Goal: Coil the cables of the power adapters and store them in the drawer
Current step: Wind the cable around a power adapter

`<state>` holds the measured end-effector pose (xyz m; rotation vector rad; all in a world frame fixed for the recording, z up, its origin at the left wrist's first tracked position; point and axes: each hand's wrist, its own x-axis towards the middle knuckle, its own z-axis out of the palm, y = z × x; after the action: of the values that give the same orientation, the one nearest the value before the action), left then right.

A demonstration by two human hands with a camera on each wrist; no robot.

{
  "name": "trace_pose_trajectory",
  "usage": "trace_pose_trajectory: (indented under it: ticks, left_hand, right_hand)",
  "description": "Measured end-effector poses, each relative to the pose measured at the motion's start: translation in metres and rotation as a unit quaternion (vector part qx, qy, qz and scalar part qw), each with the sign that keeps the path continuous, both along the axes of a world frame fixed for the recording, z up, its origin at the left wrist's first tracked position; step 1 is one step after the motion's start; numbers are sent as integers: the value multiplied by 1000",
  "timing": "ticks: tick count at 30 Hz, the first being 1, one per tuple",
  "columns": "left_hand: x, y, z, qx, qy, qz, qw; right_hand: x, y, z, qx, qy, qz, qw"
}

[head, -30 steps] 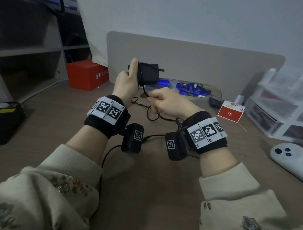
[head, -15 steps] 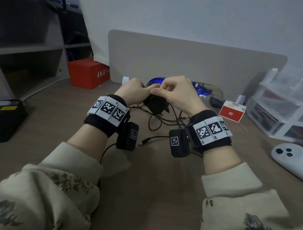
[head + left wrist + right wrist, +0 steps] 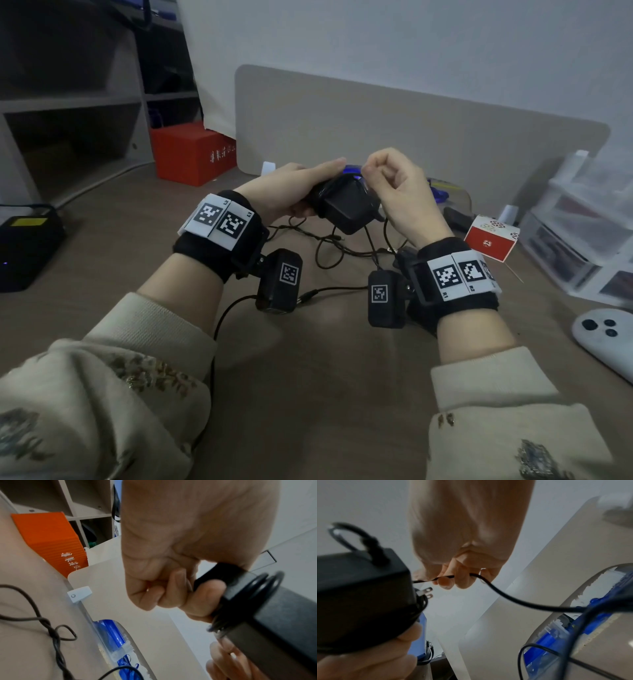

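Black power adapter (image 3: 346,205) is held above the surface (image 3: 308,377), clamped in the left hand (image 3: 291,192) as a winding core. Right hand (image 3: 400,192) pinches the cable (image 3: 505,596), keeping tension; two turns sit on the body, remaining slack trails below.

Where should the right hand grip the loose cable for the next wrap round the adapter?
Pinch the cable close to the power adapter, coming from above on the prong side, as the right hand does: there it runs taut, while the slack lies tangled on the desk.
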<state>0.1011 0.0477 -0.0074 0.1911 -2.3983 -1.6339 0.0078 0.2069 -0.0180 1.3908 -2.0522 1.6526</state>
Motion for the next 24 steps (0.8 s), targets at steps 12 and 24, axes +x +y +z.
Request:
trace_pose_trajectory:
  ticks: [12,24]
  left_hand:
    - [1,0,2,67,32,-72,995]
    - [3,-3,1,37,31,-71,996]
  right_hand:
    - [0,-2,8,-15,23,18,999]
    - [7,-4,5,-33,16,2,999]
